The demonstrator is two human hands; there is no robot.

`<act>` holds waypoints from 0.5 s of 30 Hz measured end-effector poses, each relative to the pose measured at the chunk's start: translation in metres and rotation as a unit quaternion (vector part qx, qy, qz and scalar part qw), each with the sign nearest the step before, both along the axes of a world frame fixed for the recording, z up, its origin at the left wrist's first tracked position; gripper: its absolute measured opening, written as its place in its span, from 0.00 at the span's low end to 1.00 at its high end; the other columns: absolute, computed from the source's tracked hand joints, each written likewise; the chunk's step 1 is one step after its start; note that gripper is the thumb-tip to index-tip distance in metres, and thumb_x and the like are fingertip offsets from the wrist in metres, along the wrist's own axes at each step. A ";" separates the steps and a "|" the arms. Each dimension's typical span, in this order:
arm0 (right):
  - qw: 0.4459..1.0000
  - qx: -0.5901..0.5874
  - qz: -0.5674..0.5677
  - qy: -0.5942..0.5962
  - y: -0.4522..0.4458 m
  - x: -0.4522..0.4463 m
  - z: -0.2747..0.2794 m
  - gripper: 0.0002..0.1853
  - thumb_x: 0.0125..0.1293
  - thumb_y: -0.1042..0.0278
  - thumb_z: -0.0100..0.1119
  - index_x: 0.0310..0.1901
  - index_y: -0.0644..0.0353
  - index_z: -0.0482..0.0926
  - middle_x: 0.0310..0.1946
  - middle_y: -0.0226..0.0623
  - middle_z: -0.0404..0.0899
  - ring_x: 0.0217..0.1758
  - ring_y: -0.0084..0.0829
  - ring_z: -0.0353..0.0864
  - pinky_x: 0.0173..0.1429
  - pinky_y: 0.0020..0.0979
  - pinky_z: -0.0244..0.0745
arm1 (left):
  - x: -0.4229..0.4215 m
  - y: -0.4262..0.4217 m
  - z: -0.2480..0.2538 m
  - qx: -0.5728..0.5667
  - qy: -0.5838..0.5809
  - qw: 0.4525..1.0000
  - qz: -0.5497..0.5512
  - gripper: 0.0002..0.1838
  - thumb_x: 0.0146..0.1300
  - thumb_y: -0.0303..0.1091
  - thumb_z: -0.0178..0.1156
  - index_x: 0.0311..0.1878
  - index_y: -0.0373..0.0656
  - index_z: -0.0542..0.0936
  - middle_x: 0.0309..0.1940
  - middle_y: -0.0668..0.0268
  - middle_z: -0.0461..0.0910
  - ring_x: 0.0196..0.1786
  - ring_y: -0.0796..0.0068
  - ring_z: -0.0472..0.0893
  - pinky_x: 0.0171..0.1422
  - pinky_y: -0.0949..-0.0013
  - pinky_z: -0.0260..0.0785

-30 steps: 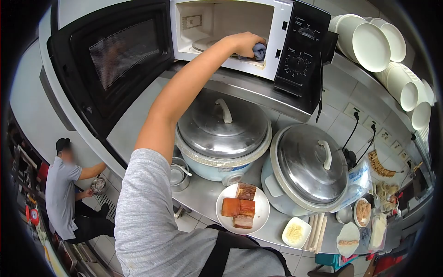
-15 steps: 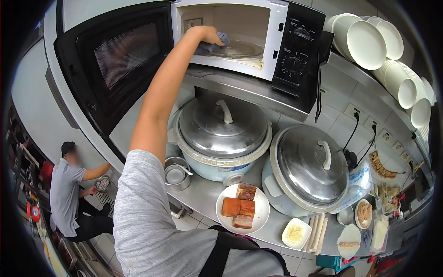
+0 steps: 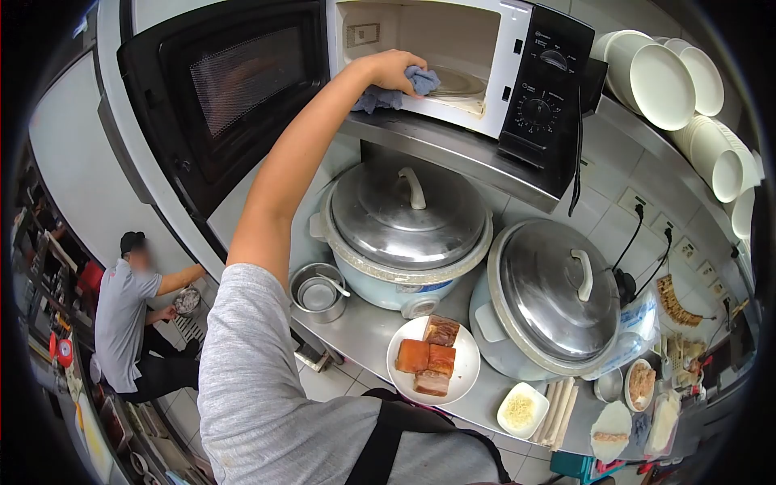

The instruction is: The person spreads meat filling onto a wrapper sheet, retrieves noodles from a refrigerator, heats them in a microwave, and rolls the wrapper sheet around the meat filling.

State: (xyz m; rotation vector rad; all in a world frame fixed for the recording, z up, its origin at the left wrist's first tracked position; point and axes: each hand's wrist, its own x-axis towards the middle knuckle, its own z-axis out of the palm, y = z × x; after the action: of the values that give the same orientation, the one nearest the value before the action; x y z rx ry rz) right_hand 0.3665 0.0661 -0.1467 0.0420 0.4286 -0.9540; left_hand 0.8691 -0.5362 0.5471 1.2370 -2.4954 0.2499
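My left hand (image 3: pixel 396 70) is closed around a bunched blue-grey cloth (image 3: pixel 422 79) at the mouth of the open microwave (image 3: pixel 436 36). Part of the cloth hangs below my palm at the microwave's front lower edge. Just behind the hand, the round glass turntable (image 3: pixel 461 83) lies on the microwave floor. To the left, the black microwave door (image 3: pixel 234 85) stands swung wide. My right hand is out of sight.
Below the microwave shelf (image 3: pixel 453 149) stand two lidded cookers (image 3: pixel 408 214) (image 3: pixel 558 295). A plate of meat blocks (image 3: pixel 428 360), a bowl of pale shreds (image 3: pixel 521 410) and steel pots (image 3: pixel 318 291) share the counter. Stacked plates (image 3: pixel 651 81) lean at upper right; another person (image 3: pixel 133 323) works at left.
My left hand has drawn the cloth forward toward the microwave's front edge, and more of the cloth shows. The whole view has shifted slightly, with the scene moving right.
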 end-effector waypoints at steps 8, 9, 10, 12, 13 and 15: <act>1.000 -0.010 0.003 -0.014 0.000 0.008 -0.004 0.07 0.67 0.62 0.51 0.35 0.55 0.70 0.19 0.27 0.68 0.16 0.24 0.66 0.18 0.27 0.64 | 0.001 -0.034 0.018 -0.125 0.168 0.976 0.053 0.28 0.46 0.43 0.70 0.51 0.42 0.78 0.49 0.51 0.79 0.53 0.53 0.78 0.56 0.60 0.70; 1.000 -0.012 0.002 -0.016 0.000 0.009 -0.004 0.07 0.67 0.62 0.51 0.35 0.55 0.70 0.19 0.27 0.68 0.16 0.24 0.66 0.18 0.27 0.64 | -0.002 -0.049 0.021 -0.126 0.168 0.976 0.048 0.28 0.46 0.43 0.70 0.51 0.42 0.78 0.49 0.51 0.79 0.53 0.53 0.78 0.56 0.60 0.70; 1.000 -0.013 0.001 -0.018 0.003 0.010 -0.004 0.07 0.67 0.62 0.51 0.34 0.55 0.70 0.19 0.27 0.68 0.15 0.24 0.66 0.18 0.27 0.64 | -0.007 -0.061 0.023 -0.153 0.166 0.968 0.108 0.27 0.48 0.42 0.69 0.52 0.42 0.77 0.50 0.50 0.79 0.53 0.52 0.78 0.57 0.59 0.70; 1.000 -0.015 0.000 -0.022 0.008 0.010 -0.006 0.07 0.68 0.63 0.51 0.34 0.54 0.70 0.19 0.27 0.67 0.15 0.24 0.66 0.18 0.27 0.64 | -0.022 -0.071 0.023 -0.190 0.176 0.945 0.197 0.24 0.52 0.37 0.64 0.55 0.44 0.76 0.51 0.48 0.78 0.55 0.48 0.76 0.58 0.56 0.70; 1.000 -0.015 0.002 -0.027 0.011 0.010 -0.007 0.07 0.68 0.63 0.51 0.34 0.54 0.70 0.18 0.27 0.67 0.15 0.24 0.66 0.18 0.27 0.64 | -0.028 -0.081 0.023 -0.191 0.178 0.946 0.192 0.24 0.52 0.37 0.64 0.55 0.44 0.76 0.51 0.48 0.78 0.55 0.48 0.76 0.58 0.56 0.70; 0.999 -0.017 0.002 -0.032 0.018 0.011 -0.012 0.07 0.68 0.64 0.50 0.33 0.54 0.69 0.18 0.27 0.67 0.15 0.24 0.66 0.17 0.27 0.64 | -0.042 -0.107 0.025 -0.088 0.173 0.955 0.226 0.25 0.54 0.30 0.59 0.59 0.50 0.75 0.58 0.54 0.75 0.59 0.53 0.75 0.61 0.57 0.70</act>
State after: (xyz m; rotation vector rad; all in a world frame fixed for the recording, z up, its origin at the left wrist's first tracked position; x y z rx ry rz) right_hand 0.3771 0.0840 -0.1584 0.0403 0.3531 -0.9530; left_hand 0.8274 -0.6427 0.5721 1.6056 -1.8350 0.3254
